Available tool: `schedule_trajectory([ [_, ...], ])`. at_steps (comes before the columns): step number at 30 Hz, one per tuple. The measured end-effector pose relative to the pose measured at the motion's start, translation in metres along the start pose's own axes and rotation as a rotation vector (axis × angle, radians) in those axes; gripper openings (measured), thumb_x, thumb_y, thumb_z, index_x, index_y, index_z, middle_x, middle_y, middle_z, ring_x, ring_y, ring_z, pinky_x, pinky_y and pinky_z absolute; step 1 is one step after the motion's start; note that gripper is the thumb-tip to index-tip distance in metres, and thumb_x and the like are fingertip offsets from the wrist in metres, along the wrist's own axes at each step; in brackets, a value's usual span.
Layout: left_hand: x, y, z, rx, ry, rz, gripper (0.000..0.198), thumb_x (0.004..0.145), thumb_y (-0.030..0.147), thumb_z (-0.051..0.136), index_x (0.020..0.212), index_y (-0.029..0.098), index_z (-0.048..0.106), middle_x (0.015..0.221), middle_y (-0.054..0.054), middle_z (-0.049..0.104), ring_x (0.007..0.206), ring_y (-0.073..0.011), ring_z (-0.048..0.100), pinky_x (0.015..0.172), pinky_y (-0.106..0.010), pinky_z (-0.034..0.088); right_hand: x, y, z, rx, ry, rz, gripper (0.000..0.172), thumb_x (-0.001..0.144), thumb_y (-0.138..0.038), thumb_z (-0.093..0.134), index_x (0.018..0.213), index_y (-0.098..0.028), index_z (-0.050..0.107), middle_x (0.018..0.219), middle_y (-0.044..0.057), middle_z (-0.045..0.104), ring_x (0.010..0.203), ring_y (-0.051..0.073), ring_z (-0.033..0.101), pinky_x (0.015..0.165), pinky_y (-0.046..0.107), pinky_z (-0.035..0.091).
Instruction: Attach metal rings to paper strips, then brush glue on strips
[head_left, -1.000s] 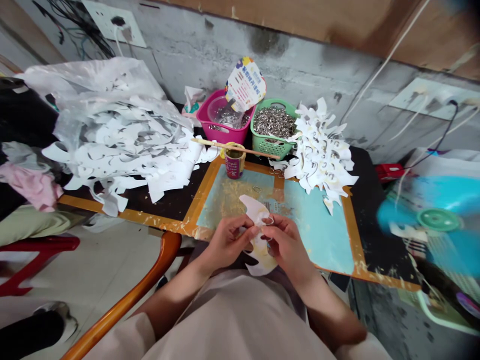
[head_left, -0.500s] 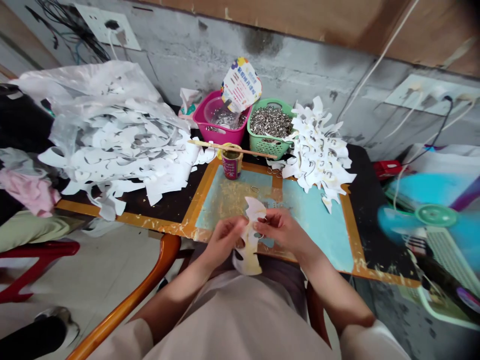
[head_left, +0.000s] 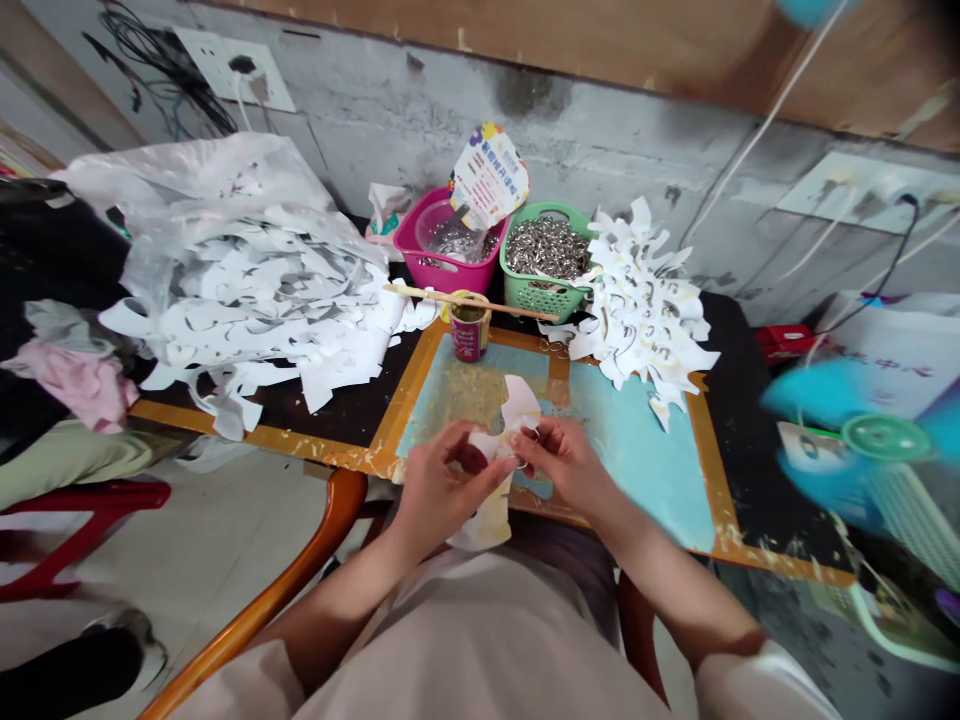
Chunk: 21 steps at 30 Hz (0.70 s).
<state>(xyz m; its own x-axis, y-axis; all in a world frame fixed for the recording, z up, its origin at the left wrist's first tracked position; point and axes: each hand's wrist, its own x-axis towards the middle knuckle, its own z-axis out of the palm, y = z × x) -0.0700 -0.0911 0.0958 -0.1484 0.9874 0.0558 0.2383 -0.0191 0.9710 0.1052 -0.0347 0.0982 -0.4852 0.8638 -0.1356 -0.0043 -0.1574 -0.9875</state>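
A white cut-out piece (head_left: 519, 403), thin and curvy with yellowish smears, is held over the near edge of the table. My left hand (head_left: 442, 490) pinches it at the middle, thumb on top. From the other side, my right hand (head_left: 576, 470) grips it with thumb and forefinger, close to my left thumb. Something thin and shiny, perhaps a metal ring, shows at the right fingertips; it is too small to be sure. Beyond the hands stands a small cup (head_left: 469, 340) of yellowish stuff, with a wooden stick (head_left: 499, 306) lying across its top.
White cut-outs (head_left: 262, 330) heap up at left beside a plastic bag (head_left: 202, 170). A pink basket (head_left: 450, 275) and a green basket (head_left: 544, 297) hold metal pieces. Smeared cut-outs (head_left: 645, 300) pile at right. A blue fan (head_left: 885, 437) spins by the table's right end.
My left hand has shifted, its thumb now reaching across the cut-out piece toward my right fingers. The piece has bent and its upper end has tipped right.
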Motion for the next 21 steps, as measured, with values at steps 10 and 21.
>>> schedule_trajectory([
  [10, 0.011, -0.008, -0.003, -0.295, -0.512, -0.105, 0.044, 0.09, 0.052, 0.06, 0.073, 0.012, 0.064, 0.059, 0.001, 0.053, 0.052, -0.0083, 0.044, 0.048, -0.02, 0.035, 0.002, -0.008, -0.007, 0.079, -0.152, -0.015, 0.042, 0.082, -0.057, 0.069, 0.072, -0.017, 0.063, 0.061, -0.002, 0.053, 0.054, 0.01, 0.045, 0.051, 0.023, 0.037],
  [21, -0.01, -0.008, -0.005, -0.395, -0.577, 0.017, 0.05, 0.084, 0.062, 0.063, 0.074, 0.014, 0.073, 0.061, -0.006, 0.062, 0.054, -0.0147, 0.054, 0.052, -0.026, 0.043, -0.01, -0.019, 0.01, 0.297, -0.357, 0.115, 0.037, 0.077, -0.05, 0.077, 0.067, -0.019, 0.06, 0.055, -0.004, 0.052, 0.044, 0.007, 0.04, 0.042, 0.021, 0.03],
])
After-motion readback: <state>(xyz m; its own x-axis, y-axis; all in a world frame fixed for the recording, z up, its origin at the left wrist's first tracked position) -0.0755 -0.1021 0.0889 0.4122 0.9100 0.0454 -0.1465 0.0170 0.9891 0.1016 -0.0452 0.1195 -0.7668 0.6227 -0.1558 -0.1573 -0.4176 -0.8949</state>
